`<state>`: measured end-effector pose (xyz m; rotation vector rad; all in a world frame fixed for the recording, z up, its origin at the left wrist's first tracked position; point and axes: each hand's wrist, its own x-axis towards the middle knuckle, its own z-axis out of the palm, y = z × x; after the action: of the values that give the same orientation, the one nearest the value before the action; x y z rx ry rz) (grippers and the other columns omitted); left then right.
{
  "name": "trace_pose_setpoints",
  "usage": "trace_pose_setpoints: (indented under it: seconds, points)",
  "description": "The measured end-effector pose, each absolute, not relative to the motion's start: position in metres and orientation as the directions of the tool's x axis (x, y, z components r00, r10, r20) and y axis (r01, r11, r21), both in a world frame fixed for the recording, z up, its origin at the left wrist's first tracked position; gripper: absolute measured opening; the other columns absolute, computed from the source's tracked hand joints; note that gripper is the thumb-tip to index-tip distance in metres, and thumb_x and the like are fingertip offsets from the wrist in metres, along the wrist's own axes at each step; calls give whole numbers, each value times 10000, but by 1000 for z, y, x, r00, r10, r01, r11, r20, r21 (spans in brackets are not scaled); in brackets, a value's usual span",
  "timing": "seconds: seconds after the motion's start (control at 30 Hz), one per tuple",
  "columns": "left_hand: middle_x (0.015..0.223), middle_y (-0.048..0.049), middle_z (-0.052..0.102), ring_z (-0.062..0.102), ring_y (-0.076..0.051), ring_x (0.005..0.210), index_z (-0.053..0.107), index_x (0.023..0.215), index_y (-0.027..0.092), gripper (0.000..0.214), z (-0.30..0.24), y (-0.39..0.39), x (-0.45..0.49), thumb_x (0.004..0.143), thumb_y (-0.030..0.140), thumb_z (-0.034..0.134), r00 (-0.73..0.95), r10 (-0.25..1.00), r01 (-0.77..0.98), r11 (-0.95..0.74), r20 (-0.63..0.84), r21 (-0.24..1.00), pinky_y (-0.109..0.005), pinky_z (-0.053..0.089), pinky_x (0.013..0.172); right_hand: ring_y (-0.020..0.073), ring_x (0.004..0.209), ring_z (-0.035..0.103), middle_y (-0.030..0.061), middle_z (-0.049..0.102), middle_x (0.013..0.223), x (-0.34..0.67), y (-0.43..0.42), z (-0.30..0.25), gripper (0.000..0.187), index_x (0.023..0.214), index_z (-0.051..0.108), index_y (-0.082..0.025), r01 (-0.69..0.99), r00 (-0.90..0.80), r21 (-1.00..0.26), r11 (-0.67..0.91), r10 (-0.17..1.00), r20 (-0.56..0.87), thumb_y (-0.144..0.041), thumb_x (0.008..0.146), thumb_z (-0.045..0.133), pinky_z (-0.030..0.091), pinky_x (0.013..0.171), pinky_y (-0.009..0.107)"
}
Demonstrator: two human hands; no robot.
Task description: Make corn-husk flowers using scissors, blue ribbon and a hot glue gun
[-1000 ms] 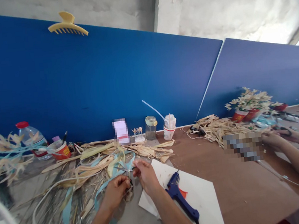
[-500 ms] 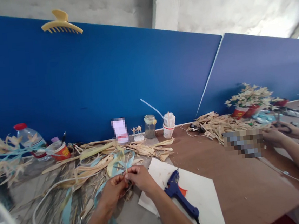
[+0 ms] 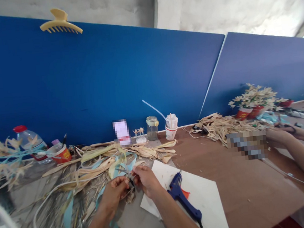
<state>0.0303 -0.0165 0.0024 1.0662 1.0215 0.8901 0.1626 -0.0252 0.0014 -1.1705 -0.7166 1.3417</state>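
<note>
Low in the middle of the head view, my left hand [image 3: 115,191] is closed, thumb and fingertips pinched together. A short gap to its right, my right hand [image 3: 146,181] also pinches, its fingertips a little higher. Whatever either hand holds is too small to make out. Just beyond the fingertips lie a light blue ribbon [image 3: 131,163] and dry corn husks [image 3: 114,164]. Beside my right forearm, a dark blue glue gun [image 3: 185,200] with an orange trigger rests on a white board [image 3: 210,198].
Behind stand a lidded glass jar [image 3: 152,131], a paper cup [image 3: 171,133], and a red-capped bottle [image 3: 32,141]. A white cable [image 3: 37,218] loops at left. Blue partition [image 3: 110,75] closes the back. At right, another person's hands [image 3: 278,138] work near husks [image 3: 220,127] and potted flowers [image 3: 254,98].
My hands have drawn apart from touching fingertips: the right has moved slightly right and up, leaving a gap between them. The glue gun has stayed in place.
</note>
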Motion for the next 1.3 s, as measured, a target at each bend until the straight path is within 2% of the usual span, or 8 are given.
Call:
trace_pose_setpoints:
  seconds: [0.1, 0.2, 0.27, 0.37, 0.5, 0.77, 0.97, 1.3]
  points:
    - [494, 39, 534, 333, -38, 382, 599, 598, 142, 353, 3, -16, 29, 530, 424, 800, 287, 929, -116, 277, -235, 954, -194, 223, 406, 70, 373, 368, -56, 475, 456, 164, -28, 6, 381, 618, 583, -167, -383, 91, -885, -264, 943, -321, -540, 691, 617, 247, 415, 214]
    - [482, 42, 525, 342, -43, 392, 603, 595, 142, 354, 4, -16, 29, 539, 436, 791, 318, 921, -131, 280, -227, 951, -193, 235, 411, 60, 415, 361, -55, 507, 488, 162, -33, 10, 342, 691, 674, -146, -288, -62, -931, -224, 975, -215, -483, 639, 703, 247, 442, 207]
    - [473, 43, 517, 343, -46, 398, 599, 579, 144, 345, 7, -17, 29, 540, 432, 785, 333, 916, -120, 276, -223, 954, -194, 234, 412, 65, 456, 383, -53, 532, 502, 160, -36, 11, 307, 753, 717, -148, -269, -104, -946, -179, 982, -157, -413, 599, 744, 263, 476, 205]
    - [477, 41, 520, 330, -43, 391, 580, 548, 150, 325, 10, -19, 30, 530, 407, 779, 334, 912, -75, 279, -239, 957, -197, 217, 408, 76, 490, 411, -42, 571, 531, 158, -36, 13, 265, 767, 735, -157, -294, -39, -946, -139, 990, -133, -359, 597, 728, 282, 511, 215]
    - [475, 45, 503, 328, -45, 384, 552, 530, 157, 327, 13, -20, 31, 531, 403, 767, 341, 907, -24, 270, -246, 962, -204, 210, 403, 77, 477, 388, -25, 585, 539, 159, -35, 14, 191, 650, 707, -153, -285, -24, -952, -110, 994, -108, -340, 610, 702, 270, 505, 226]
    - [500, 42, 516, 333, -39, 388, 587, 594, 142, 339, 9, -19, 29, 538, 412, 783, 346, 908, -67, 274, -235, 959, -196, 211, 402, 86, 449, 384, -39, 525, 467, 155, -32, 10, 150, 559, 634, -165, -316, 120, -943, -102, 982, -146, -310, 578, 665, 295, 492, 238]
    - [485, 45, 503, 324, -37, 388, 578, 573, 140, 355, 8, -19, 30, 534, 424, 788, 354, 906, -56, 270, -233, 961, -194, 209, 402, 89, 453, 381, -58, 474, 440, 151, -31, 8, 168, 482, 520, -192, -256, 206, -964, -78, 969, -133, -254, 603, 619, 314, 502, 238]
    - [485, 47, 485, 313, -31, 390, 573, 557, 137, 433, 8, -19, 30, 499, 494, 812, 375, 898, -86, 281, -230, 956, -194, 211, 404, 91, 478, 383, -72, 438, 468, 151, -29, 8, 201, 498, 471, -200, -122, 259, -990, -69, 961, -99, -241, 623, 623, 323, 522, 237]
